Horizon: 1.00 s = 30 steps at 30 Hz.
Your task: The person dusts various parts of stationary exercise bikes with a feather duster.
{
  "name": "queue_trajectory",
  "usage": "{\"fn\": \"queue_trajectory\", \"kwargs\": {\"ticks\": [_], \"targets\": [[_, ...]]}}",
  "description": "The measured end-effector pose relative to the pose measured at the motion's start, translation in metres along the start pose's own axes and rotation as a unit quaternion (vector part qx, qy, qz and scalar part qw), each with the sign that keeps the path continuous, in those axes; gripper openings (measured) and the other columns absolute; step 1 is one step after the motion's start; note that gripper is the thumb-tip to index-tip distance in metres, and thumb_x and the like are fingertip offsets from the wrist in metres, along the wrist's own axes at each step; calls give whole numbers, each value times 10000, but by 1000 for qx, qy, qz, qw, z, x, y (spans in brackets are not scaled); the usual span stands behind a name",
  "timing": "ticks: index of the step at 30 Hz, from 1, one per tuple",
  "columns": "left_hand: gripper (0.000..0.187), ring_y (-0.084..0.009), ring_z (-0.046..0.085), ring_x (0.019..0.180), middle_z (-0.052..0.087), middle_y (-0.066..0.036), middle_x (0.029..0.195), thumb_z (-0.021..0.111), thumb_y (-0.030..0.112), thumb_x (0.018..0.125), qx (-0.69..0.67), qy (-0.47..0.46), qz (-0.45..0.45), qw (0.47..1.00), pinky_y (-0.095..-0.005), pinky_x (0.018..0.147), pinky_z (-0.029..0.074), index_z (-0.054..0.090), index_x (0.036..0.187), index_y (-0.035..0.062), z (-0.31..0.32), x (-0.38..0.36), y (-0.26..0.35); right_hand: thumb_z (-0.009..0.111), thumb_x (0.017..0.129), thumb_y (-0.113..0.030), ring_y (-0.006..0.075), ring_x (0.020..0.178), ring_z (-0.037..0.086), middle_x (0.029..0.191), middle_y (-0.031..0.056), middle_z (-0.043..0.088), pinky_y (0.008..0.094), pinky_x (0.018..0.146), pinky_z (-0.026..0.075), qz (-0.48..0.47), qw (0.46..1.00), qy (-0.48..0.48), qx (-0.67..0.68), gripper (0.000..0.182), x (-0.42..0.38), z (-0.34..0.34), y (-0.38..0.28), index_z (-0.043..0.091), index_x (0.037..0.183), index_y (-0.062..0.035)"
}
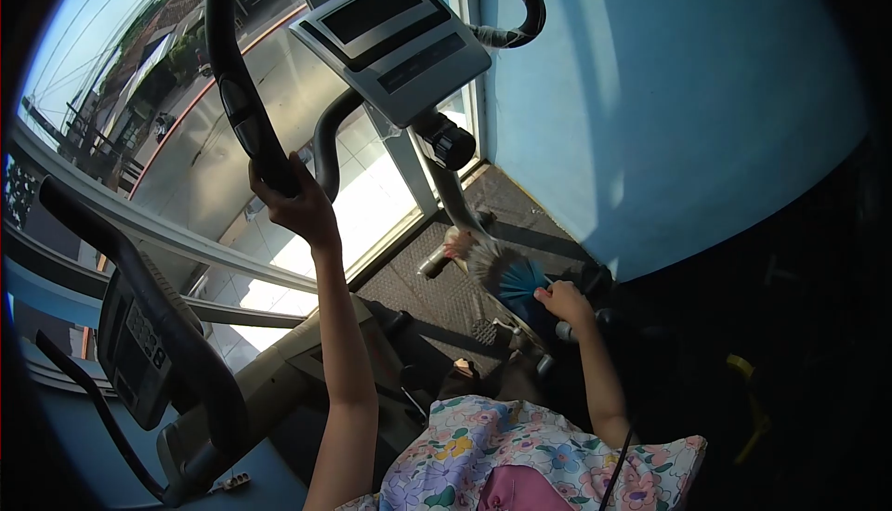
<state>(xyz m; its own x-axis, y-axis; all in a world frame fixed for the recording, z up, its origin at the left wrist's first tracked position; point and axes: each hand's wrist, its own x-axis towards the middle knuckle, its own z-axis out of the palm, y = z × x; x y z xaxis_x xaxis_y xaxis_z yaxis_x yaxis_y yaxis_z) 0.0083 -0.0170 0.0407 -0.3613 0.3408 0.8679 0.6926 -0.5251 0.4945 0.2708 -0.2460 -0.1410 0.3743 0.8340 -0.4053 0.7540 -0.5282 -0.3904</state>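
My left hand (295, 203) is closed around the lower part of a black handlebar (243, 111) on an exercise machine. A grey console (395, 42) with a dark screen sits right of that bar, above a black knob (452, 146). Lower down, my right hand (563, 304) grips the end of a duster (521, 278) with blue and greyish bristles. The bristles lie over the machine's lower frame; whether they touch it is unclear.
A second machine (139, 344) with black handles stands at the left. Behind is a window (269, 274) with a pale frame. A blue wall (650, 111) rises at the right, and a yellow object (751, 404) lies in the dark area.
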Motion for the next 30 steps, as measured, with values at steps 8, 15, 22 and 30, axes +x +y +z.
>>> {"fn": "queue_trajectory", "kwargs": {"ticks": [8,15,22,30], "targets": [[437,-227,609,673,609,-158,803,635,123,785,-9,0,-2,1000,-303,611,471,422,1140,-16,-1,1,4,515,838,-328,378,747,588,732,220,596,428,625,475,-163,945,165,232,349,17,-16,-71,592,847,13],[429,-220,607,671,606,-158,799,636,136,787,-17,4,-4,1000,-297,600,467,430,1134,-10,0,0,-1,501,846,-360,390,755,582,733,251,582,436,618,454,-92,976,114,159,417,30,48,-35,589,827,47],[424,-210,607,662,603,-152,789,632,137,791,-24,3,5,1000,-293,596,469,429,1133,-9,-1,1,-1,401,899,-420,91,413,466,526,39,466,243,387,373,-163,900,145,378,444,34,106,-85,496,820,6],[502,-159,555,612,567,-84,758,523,325,868,-177,-102,-153,967,-265,564,450,348,1213,5,-11,-5,-7,365,903,-439,70,362,364,534,18,395,212,321,302,63,701,20,710,379,33,200,-215,384,797,-75]]}}
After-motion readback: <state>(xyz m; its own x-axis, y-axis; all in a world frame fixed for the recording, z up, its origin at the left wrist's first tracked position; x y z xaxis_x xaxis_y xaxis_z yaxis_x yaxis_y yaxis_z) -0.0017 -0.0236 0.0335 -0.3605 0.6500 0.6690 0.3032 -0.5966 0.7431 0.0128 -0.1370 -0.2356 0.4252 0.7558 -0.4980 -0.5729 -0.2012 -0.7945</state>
